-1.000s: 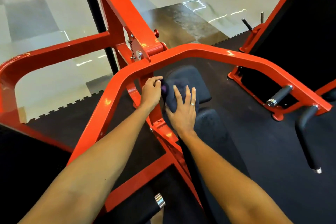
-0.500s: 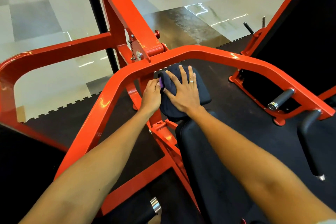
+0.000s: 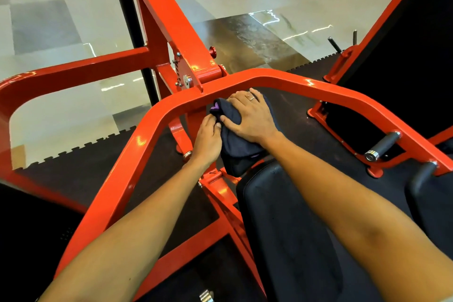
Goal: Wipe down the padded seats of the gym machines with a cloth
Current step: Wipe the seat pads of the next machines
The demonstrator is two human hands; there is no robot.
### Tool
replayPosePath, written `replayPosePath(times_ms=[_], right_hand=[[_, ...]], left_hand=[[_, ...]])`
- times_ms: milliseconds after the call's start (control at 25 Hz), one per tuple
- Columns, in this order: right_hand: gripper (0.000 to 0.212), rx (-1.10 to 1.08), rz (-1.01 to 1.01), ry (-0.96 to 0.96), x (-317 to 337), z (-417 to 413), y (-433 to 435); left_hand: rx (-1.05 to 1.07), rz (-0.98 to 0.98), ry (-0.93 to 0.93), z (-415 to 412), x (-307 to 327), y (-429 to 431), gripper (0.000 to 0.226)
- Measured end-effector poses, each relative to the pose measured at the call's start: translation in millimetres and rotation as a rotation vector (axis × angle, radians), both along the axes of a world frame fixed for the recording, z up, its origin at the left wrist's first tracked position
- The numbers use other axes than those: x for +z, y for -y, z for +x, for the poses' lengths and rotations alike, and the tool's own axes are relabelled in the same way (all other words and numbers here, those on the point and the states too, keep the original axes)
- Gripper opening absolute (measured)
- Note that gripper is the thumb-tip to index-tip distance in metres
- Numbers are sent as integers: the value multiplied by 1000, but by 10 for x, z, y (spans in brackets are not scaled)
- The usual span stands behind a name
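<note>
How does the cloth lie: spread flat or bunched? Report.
Bunched: the cloth sits crumpled in folds under the right hand, a purple edge poking out.

your cloth (image 3: pixel 231 141): dark navy, purple at one edge
frame (image 3: pixel 137 154): glossy orange-red
pad (image 3: pixel 282 228): black
floor (image 3: pixel 61 110): pale cream tiles, grey squares
mat (image 3: pixel 85 169): black, toothed edge

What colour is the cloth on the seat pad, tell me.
The cloth is dark navy with a purple patch; head view.
</note>
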State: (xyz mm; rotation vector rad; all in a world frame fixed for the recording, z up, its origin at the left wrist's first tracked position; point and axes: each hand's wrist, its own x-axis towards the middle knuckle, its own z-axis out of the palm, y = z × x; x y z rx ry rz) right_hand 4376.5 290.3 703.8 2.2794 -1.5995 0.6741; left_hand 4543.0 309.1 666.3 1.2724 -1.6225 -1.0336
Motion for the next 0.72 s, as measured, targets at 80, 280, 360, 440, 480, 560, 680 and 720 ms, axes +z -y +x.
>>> replayPosePath(times_ms=[80,280,360,440,480,560,680,720], right_hand=[[45,-98,47,64,60,-207,78],[50,-390,87,246,-38,-172,81],[52,-420,74,308,-79,-186,4],[55,-475,94,408,-103,-229,-78],[56,-525,117,456,-137,-246,-127],[58,-642,162,572,-247,-306,-262],[61,-810,225,723,-414,-382,-474],[61,-841,240,721,-416,-361,-472]], left_hand=[[-3,-12,13,-33,43,27,41],[28,-38,93,-302,210,204,36],[75,-46,137,-445,236,261,34],[138,-68,167,-501,253,280,36],[152,-101,170,-504,241,278,36],[132,-169,159,-491,176,270,37],[142,-206,134,-496,117,291,41],[160,-217,141,-507,110,291,40]])
